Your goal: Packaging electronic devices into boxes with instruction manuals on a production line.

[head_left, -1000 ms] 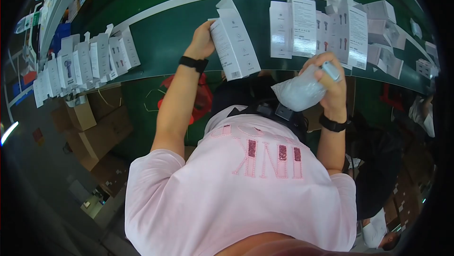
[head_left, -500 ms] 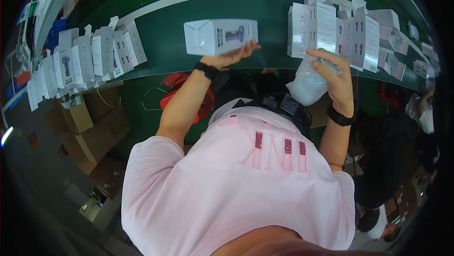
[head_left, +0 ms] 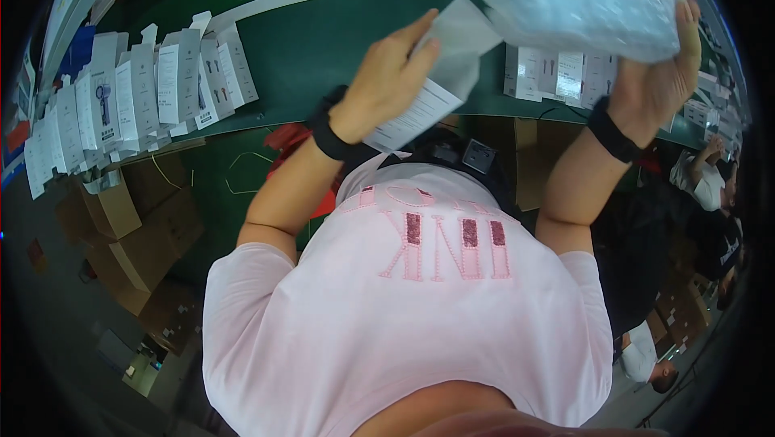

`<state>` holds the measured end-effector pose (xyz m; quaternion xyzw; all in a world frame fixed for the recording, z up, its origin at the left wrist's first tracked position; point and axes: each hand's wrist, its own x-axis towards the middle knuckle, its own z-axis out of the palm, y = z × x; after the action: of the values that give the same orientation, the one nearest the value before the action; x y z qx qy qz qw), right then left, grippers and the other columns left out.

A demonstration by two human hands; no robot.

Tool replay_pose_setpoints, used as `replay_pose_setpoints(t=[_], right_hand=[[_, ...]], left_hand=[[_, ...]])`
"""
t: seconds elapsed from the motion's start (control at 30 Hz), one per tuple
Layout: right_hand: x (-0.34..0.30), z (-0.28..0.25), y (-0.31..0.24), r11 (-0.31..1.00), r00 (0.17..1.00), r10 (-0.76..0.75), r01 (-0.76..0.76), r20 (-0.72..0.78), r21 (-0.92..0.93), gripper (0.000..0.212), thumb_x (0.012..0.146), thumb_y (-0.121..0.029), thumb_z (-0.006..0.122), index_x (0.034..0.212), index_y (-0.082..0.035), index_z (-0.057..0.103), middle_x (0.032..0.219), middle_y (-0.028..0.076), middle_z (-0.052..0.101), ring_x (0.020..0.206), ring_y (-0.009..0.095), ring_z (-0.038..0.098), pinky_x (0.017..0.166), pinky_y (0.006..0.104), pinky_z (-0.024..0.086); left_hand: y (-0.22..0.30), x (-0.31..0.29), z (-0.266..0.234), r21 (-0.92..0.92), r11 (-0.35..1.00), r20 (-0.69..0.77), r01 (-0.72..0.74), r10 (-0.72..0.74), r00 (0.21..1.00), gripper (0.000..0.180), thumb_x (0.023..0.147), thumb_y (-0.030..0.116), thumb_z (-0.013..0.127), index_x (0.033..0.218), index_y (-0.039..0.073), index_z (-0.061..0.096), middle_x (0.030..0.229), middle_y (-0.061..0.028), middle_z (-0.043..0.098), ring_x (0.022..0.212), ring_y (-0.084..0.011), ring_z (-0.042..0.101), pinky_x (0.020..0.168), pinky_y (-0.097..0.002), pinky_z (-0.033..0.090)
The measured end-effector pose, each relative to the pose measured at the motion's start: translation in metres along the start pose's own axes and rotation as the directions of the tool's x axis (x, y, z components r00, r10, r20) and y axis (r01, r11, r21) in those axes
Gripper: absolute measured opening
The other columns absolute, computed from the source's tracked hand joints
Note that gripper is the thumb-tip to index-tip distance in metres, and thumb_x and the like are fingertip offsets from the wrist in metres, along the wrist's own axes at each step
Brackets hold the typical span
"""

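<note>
A white carton (head_left: 416, 118) with printed text on its side is tilted in front of my body, its open end facing up and right. My left hand (head_left: 387, 78) is closed around the carton near that open end. High on the right, a clear bubble-wrap package (head_left: 577, 1) is raised close to the camera, and what is inside it cannot be made out. My right hand (head_left: 662, 74) grips the right end of the package from below. The package hangs above and right of the carton's open end, apparently close to its flap.
A row of white cartons (head_left: 137, 98) stands along the left of the green table (head_left: 323, 50). More white cartons (head_left: 557, 74) stand at the right, partly hidden by the package. Brown cardboard boxes (head_left: 145, 235) lie below left. Other people (head_left: 702, 187) are at the far right.
My left hand has tipped the carton up and drawn it toward my body, its open end now up. My right hand has lifted the bubble-wrap package up and to the right.
</note>
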<state>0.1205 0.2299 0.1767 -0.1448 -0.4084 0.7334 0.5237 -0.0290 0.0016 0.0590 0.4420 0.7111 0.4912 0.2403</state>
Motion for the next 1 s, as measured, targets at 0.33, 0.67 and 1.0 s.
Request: replay_pose_setpoints(t=[0.33, 0.67, 1.0], right_hand=[[0.011, 0.031, 0.038, 0.958, 0.562, 0.280, -0.214, 0.778, -0.190, 0.011, 0.086, -0.013, 0.063, 0.093, -0.013, 0.054, 0.091, 0.005, 0.043, 0.082, 0.019, 0.046, 0.081, 0.0361, 0.044], [-0.006, 0.100, 0.005, 0.976, 0.898, -0.045, 0.134, 0.439, -0.173, 0.018, 0.089, -0.019, 0.058, 0.099, -0.008, 0.049, 0.096, 0.007, 0.051, 0.092, 0.021, 0.055, 0.084, 0.0372, 0.050], [-0.020, 0.059, 0.038, 0.916, 0.538, 0.393, -0.157, 0.746, -0.369, 0.009, 0.087, -0.011, 0.060, 0.089, -0.006, 0.053, 0.090, 0.010, 0.047, 0.082, 0.021, 0.052, 0.077, 0.0372, 0.047]], left_hand=[[0.025, -0.036, -0.020, -0.278, 0.957, -0.246, 0.079, -0.151, 0.957, 0.041, 0.092, 0.027, 0.041, 0.090, -0.011, 0.057, 0.067, -0.0134, 0.056, 0.064, -0.0170, 0.047, 0.064, -0.0335, 0.042], [0.039, -0.022, -0.025, -0.376, 0.917, -0.075, 0.129, -0.169, 0.983, 0.046, 0.097, 0.033, 0.039, 0.094, -0.009, 0.058, 0.068, -0.0159, 0.054, 0.065, -0.0179, 0.050, 0.063, -0.0330, 0.041], [0.045, -0.033, 0.001, -0.303, 0.951, -0.281, -0.063, -0.026, 0.959, 0.041, 0.094, 0.027, 0.039, 0.084, -0.009, 0.056, 0.062, -0.0170, 0.048, 0.060, -0.0201, 0.046, 0.059, -0.0380, 0.038]])
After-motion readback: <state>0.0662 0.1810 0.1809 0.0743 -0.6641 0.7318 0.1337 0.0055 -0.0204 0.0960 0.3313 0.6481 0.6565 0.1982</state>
